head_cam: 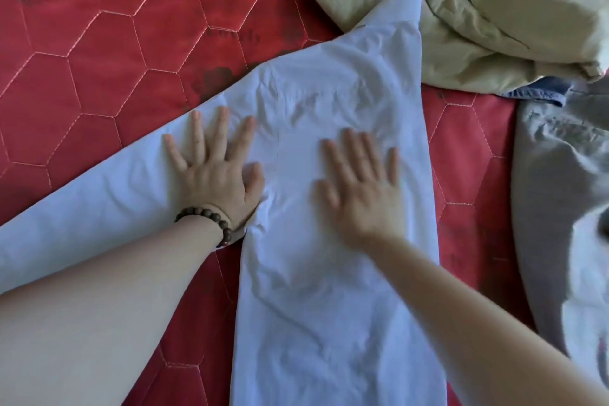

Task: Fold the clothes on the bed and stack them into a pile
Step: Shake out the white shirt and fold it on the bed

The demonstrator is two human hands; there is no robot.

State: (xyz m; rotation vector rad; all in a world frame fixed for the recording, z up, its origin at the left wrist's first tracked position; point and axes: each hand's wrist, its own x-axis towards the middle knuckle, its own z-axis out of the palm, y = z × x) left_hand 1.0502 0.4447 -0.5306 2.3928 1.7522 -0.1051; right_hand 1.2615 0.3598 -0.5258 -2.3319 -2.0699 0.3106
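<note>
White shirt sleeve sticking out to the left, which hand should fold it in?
Left hand: it already presses flat on that sleeve. Right hand rests on the shirt's body.

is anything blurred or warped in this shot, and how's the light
Head view: the right hand is smeared by motion blur, the left hand sharper; soft even light, no glare on the white garment; wide-angle bending curves the grey cloth at the right edge.

2 bare hands press flat, fingers spread, on a white shirt (329,273) lying on a red quilted bed (99,43): left hand (211,161) with a bead bracelet (211,219), right hand (362,188) slightly blurred. Olive cloth (494,3) and grey cloth (553,175) lie nearby.
</note>
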